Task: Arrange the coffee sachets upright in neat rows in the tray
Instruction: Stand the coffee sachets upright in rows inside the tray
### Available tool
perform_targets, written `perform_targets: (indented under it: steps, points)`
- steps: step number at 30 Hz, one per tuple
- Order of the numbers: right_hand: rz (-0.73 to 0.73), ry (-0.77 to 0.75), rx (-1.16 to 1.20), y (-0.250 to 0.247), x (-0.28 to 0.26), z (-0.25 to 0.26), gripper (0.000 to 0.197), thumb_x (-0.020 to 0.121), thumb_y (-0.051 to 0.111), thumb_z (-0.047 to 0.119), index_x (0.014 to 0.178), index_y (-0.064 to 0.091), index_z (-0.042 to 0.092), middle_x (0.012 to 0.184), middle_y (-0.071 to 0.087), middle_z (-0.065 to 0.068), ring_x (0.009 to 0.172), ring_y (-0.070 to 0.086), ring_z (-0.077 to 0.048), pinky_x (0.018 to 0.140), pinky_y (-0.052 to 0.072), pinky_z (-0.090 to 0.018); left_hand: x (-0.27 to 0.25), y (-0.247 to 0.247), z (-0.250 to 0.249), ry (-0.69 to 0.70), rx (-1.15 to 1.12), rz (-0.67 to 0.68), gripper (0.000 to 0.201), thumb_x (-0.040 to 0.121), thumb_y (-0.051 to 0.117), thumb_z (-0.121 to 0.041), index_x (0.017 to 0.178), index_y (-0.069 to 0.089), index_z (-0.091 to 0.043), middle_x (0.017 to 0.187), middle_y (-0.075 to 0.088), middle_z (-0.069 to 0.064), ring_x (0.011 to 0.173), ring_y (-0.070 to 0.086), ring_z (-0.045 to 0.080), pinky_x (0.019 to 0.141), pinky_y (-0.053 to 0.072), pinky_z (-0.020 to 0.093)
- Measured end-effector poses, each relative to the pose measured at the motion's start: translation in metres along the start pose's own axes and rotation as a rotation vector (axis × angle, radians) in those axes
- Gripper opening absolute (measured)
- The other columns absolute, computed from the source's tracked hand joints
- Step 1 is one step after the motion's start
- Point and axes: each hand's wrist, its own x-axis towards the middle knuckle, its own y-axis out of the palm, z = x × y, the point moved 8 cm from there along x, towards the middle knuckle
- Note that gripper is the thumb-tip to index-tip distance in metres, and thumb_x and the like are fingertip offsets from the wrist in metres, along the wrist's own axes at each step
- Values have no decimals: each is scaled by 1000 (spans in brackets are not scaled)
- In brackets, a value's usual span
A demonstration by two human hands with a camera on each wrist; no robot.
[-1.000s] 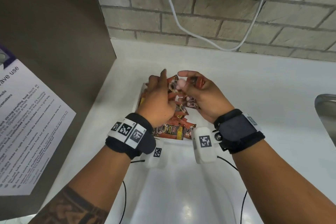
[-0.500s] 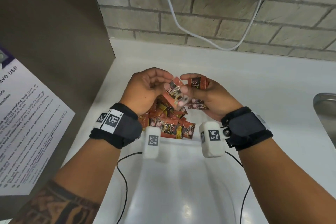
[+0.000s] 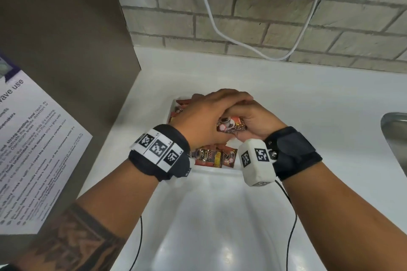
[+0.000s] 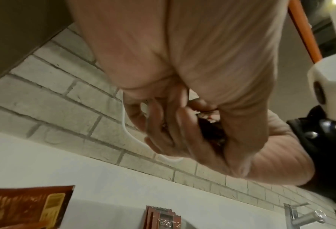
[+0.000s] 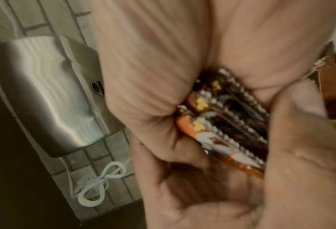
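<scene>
Both hands meet above the white tray (image 3: 217, 171) on the counter. My right hand (image 3: 258, 120) grips a small stack of red-brown coffee sachets (image 3: 231, 125); the right wrist view shows the stack of sachets (image 5: 221, 124) edge-on between palm and fingers. My left hand (image 3: 209, 114) lies over the right hand's fingers, curled round the same stack. In the left wrist view the dark sachets (image 4: 212, 133) sit between the fingers of both hands. More loose sachets (image 3: 211, 157) lie jumbled in the tray, mostly hidden under my hands.
A brown appliance side with a printed notice (image 3: 33, 149) stands close on the left. A steel sink (image 3: 396, 136) edges in at right. Behind, a brick wall carries a white cable (image 3: 218, 28) and a steel wall unit (image 5: 45, 93). White counter (image 3: 308, 103) surrounds the tray.
My left hand, which held a single sachet beside the right hand's stack, has come over the right hand and closed on the stack. Both hands now sit together over the tray.
</scene>
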Motion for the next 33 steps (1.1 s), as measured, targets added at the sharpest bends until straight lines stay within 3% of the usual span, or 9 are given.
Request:
perform_targets:
  steps: [4, 8, 11, 15, 19, 24, 27, 31, 33]
  points:
    - [-91, 10, -139, -7, -1, 4, 24, 89, 64, 3, 113, 66, 5, 116, 69, -19, 113, 66, -28, 86, 58, -42, 1, -10, 7, 7, 47, -93, 78, 70, 82, -13, 142, 54, -25, 135, 56, -2, 119, 55, 19, 96, 50, 42]
    - [-243, -183, -437, -22, -6, 15, 31, 87, 74, 27, 111, 68, 8, 105, 75, -7, 99, 71, -23, 84, 56, -38, 0, -15, 18, -64, 74, -121, 99, 65, 87, -24, 151, 38, -33, 145, 44, -3, 127, 48, 17, 100, 50, 44]
    - [-209, -223, -291, -24, -12, 18, 46, 84, 77, 24, 120, 64, -1, 105, 75, -11, 100, 70, -29, 91, 55, -42, -1, -19, 36, -294, -560, -269, 113, 63, 89, -43, 154, 21, -41, 157, 24, -8, 143, 32, 14, 111, 41, 37]
    - [-161, -267, -158, -16, -16, 21, 38, 91, 67, 8, 125, 58, -7, 116, 69, -22, 103, 67, -29, 89, 55, -38, 8, 14, 35, -497, -1526, -230, 75, 81, 67, -12, 150, 43, -27, 137, 52, 9, 118, 58, 26, 87, 56, 41]
    - [-288, -346, -391, -23, -24, 28, 27, 94, 68, 15, 119, 67, 8, 113, 73, -7, 105, 69, -19, 92, 55, -36, 14, 27, 22, -540, -1472, -164, 57, 88, 58, -13, 144, 52, -9, 130, 59, 24, 108, 63, 30, 88, 56, 42]
    - [-538, -319, -765, -44, -39, 38, 64, 75, 80, 52, 128, 61, 22, 125, 50, 8, 108, 55, -1, 92, 47, -16, 13, 30, 26, -592, -1341, -165, 36, 104, 50, -17, 139, 56, -10, 119, 68, 18, 102, 70, 27, 81, 60, 44]
    - [-512, -373, -740, -48, -49, 55, 48, 82, 79, 44, 124, 61, 31, 121, 55, 4, 97, 58, -9, 82, 50, -18, 13, 28, 29, -542, -1171, -176, 33, 101, 59, -16, 133, 60, -11, 94, 69, 5, 76, 69, 15, 72, 61, 40]
    - [-340, -312, -848, -46, -39, 78, 23, 84, 80, 21, 105, 71, 22, 94, 70, -2, 72, 66, -12, 73, 52, -27, 15, 27, 29, -478, -922, -197, 44, 83, 81, -37, 107, 71, -2, 108, 67, 34, 101, 65, 51, 89, 55, 63]
    - [-313, -290, -873, -49, -34, 85, 21, 82, 81, 15, 101, 72, 18, 85, 73, -4, 73, 68, -16, 78, 57, -36, 18, 25, 29, -497, -927, -256, 29, 83, 83, -29, 99, 75, -6, 98, 72, 26, 94, 70, 43, 84, 58, 58]
